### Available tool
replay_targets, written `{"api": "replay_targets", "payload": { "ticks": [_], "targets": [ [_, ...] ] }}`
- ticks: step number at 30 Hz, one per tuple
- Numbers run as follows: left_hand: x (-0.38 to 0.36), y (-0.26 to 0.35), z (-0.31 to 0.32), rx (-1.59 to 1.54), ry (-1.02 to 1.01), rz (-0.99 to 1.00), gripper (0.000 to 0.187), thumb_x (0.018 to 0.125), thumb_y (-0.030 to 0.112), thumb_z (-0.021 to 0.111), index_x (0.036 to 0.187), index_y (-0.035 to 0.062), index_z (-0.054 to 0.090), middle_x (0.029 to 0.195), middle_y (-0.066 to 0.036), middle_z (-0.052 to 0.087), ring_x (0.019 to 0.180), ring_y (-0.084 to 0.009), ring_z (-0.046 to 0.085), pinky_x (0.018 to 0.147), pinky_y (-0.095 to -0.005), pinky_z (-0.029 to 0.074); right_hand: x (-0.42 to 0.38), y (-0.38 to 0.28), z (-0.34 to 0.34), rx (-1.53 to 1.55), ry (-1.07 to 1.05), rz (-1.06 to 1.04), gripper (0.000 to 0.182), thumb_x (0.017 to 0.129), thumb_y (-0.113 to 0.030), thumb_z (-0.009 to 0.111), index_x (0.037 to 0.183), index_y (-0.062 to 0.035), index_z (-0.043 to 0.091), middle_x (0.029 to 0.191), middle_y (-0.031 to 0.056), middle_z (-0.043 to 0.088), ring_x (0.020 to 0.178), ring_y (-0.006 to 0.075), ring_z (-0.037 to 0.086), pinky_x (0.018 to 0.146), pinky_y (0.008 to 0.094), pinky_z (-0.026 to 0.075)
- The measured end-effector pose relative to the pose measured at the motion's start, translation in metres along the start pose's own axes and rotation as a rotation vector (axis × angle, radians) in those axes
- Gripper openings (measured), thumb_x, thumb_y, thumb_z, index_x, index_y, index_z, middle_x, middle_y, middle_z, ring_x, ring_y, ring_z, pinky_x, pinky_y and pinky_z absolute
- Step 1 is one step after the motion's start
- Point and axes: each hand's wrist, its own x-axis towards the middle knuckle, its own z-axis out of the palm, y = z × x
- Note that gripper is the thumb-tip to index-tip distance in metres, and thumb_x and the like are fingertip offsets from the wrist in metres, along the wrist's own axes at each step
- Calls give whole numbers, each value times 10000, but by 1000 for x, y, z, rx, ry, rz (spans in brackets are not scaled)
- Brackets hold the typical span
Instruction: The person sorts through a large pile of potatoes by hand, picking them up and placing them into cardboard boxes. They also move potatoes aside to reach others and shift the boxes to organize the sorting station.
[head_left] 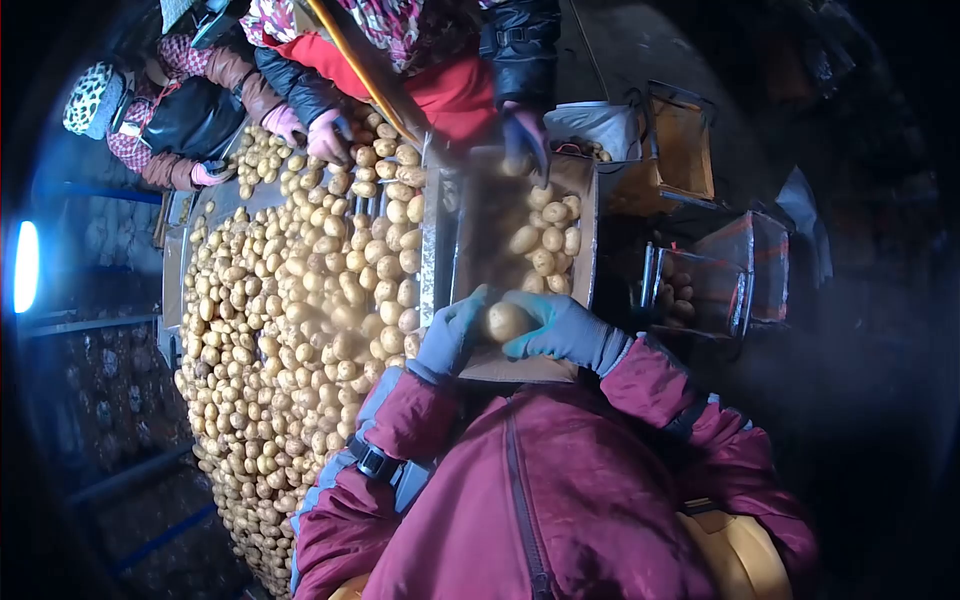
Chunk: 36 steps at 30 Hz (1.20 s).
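A large pale potato [507, 322] is held between my two gloved hands above the near end of a cardboard-lined box [484, 230]. My right hand [565, 335], in a grey and teal glove, curves its fingers around the potato's right side. My left hand [449, 335], in a grey glove, is closed against its left side; its fingertips are partly hidden. Several potatoes [543, 245] lie in the right part of the box. Left of the box, beyond a metal edge [435, 235], spreads a large heap of potatoes [270, 320].
Across from me, a person in a red apron [450, 100] reaches into the heap and the box with gloved hands. Another person [150, 120] handles potatoes at far left. On the right stand a wire-framed crate [715, 270], an orange-sided crate [685, 150] and a white sack [595, 125].
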Motion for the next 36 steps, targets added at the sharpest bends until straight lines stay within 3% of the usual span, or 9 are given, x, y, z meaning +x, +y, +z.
{"api": "replay_targets", "payload": {
  "ticks": [4,7,11,19,22,29,31,33,36],
  "targets": [
    [2,-31,-27,232,28,257,427,1037,331,618,1274,-19,673,1140,-69,718,1023,-133,659,885,-290,542,3,9,4,84,-44,63,700,850,-75,778,1487,-29,492,1127,59,679,967,113,657,875,271,547],
    [-9,-35,-59,14,79,35,394,1039,298,615,1274,-12,677,1135,-71,720,991,-128,665,881,-284,541,11,23,-4,-57,28,8,660,846,-78,785,1450,-15,525,1182,72,676,1031,150,660,890,295,557],
    [-43,-42,-114,-16,206,212,371,1035,248,598,1264,-34,672,1176,-136,734,1023,-211,711,945,-345,564,27,37,-40,-63,53,23,621,878,-2,717,1462,2,505,1337,106,622,1192,183,623,1012,319,530],
    [-142,-104,-262,-2,1010,289,375,1001,260,655,1297,31,674,1195,-87,717,1072,-162,649,946,-307,510,106,28,-31,-32,26,-117,442,990,-2,595,1421,58,519,1315,148,627,1188,212,627,1015,324,521],
    [-182,-153,-329,405,1302,219,476,956,294,670,1332,4,636,1313,-223,654,1191,-327,643,1030,-394,492,134,-1,32,-49,-8,-89,382,1010,-17,578,1381,70,549,1242,136,665,1101,197,659,946,309,543],
    [-158,-151,-337,1032,1218,-107,622,911,544,630,1310,66,630,1232,-249,630,1189,-418,569,1063,-509,406,220,4,86,-402,37,-247,332,1011,-70,604,1335,-1,633,1238,86,697,1087,160,672,928,278,525],
    [-115,-126,-305,734,1276,142,593,887,522,661,1219,33,609,1214,-251,617,1211,-436,525,1025,-521,419,238,4,100,-676,144,-499,328,983,-124,647,1290,-10,667,1224,124,708,1070,195,665,943,323,527],
    [-90,-109,-285,753,1428,467,678,849,352,745,1380,-12,535,1355,-265,546,1278,-434,499,1109,-501,385,254,2,106,-921,180,-505,392,970,-193,649,1313,-3,639,1288,184,669,1211,320,621,1047,407,478],
    [-105,-76,-294,919,1363,572,658,880,298,721,1438,22,507,1359,-242,561,1274,-427,511,1105,-454,412,271,32,94,-1064,157,-623,393,961,-225,656,1291,-12,647,1306,193,655,1202,360,615,1048,429,476]
  ]
}}
